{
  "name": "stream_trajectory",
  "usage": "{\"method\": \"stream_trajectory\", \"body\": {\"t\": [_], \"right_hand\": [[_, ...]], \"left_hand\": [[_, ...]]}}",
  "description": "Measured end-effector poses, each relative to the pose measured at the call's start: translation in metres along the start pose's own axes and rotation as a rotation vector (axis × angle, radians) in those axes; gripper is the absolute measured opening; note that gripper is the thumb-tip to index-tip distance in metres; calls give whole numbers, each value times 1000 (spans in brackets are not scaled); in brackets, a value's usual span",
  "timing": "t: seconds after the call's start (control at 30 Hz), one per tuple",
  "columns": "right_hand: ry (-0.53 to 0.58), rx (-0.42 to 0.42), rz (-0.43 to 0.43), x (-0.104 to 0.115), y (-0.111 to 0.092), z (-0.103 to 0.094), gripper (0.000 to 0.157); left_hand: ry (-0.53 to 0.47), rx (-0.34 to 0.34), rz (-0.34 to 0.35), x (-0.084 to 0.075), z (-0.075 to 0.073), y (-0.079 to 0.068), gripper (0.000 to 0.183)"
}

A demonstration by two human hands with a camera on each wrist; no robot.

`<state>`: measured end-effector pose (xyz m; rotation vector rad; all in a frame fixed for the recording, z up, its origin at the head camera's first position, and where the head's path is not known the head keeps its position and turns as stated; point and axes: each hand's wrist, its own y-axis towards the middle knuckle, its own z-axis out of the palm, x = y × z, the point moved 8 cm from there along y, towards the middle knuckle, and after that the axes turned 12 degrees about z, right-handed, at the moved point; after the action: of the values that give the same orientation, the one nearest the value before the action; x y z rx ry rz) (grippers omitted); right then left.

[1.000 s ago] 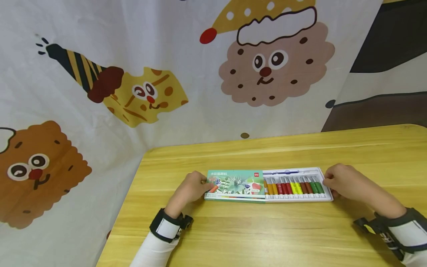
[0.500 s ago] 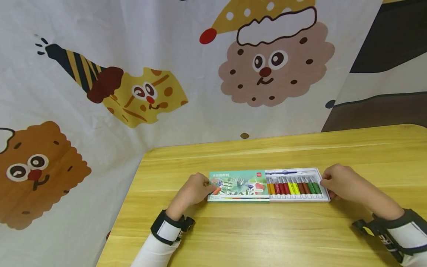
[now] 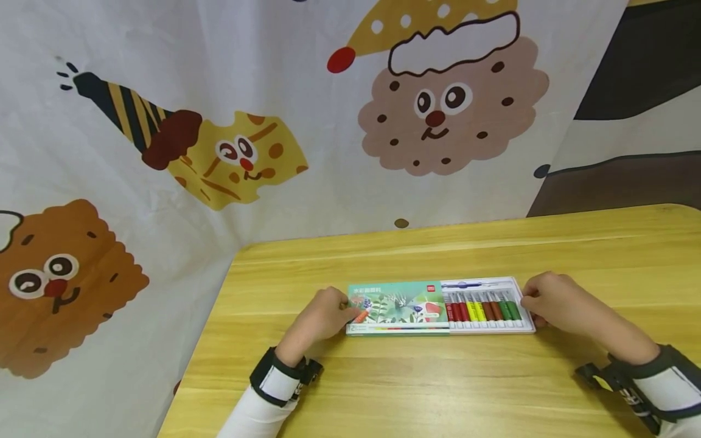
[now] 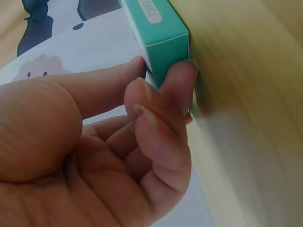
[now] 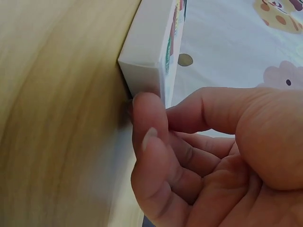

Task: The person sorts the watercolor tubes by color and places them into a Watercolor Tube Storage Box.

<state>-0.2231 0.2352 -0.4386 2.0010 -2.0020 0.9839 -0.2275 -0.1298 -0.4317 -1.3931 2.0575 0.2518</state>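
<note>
A green printed paint box sleeve (image 3: 400, 307) lies on the table with a white tray (image 3: 487, 331) partly inside it. The tray's exposed right part shows paint tubes (image 3: 482, 310) in red, yellow, brown and green, and a thin blue-handled paintbrush (image 3: 472, 285) above them. My left hand (image 3: 324, 316) pinches the sleeve's left end between thumb and fingers, as the left wrist view shows at the green corner (image 4: 166, 47). At the opposite end, my right hand (image 3: 558, 309) pinches the tray's white end wall (image 5: 142, 78). The tray's left part is hidden by the sleeve.
The wooden table (image 3: 427, 383) extends around the box on all sides. Behind it hangs a white curtain (image 3: 306, 73) with cartoon food prints, meeting the table's back and left edges. Each wrist wears a black strap (image 3: 279, 377) with a small camera.
The tray has slid left into the sleeve, so fewer paint tubes show and the orange ones are covered. The left hand and sleeve have shifted slightly right, the right hand slightly left.
</note>
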Motion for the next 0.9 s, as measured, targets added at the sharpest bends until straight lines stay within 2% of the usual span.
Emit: {"method": "stream_trajectory", "body": {"t": [0.5, 0.9], "right_hand": [[22, 23, -2, 9, -3, 6, 12], [3, 12, -41, 16, -5, 9, 11]], "left_hand": [[9, 18, 49, -9, 4, 0, 29], [-73, 18, 64, -14, 5, -1, 21]]}}
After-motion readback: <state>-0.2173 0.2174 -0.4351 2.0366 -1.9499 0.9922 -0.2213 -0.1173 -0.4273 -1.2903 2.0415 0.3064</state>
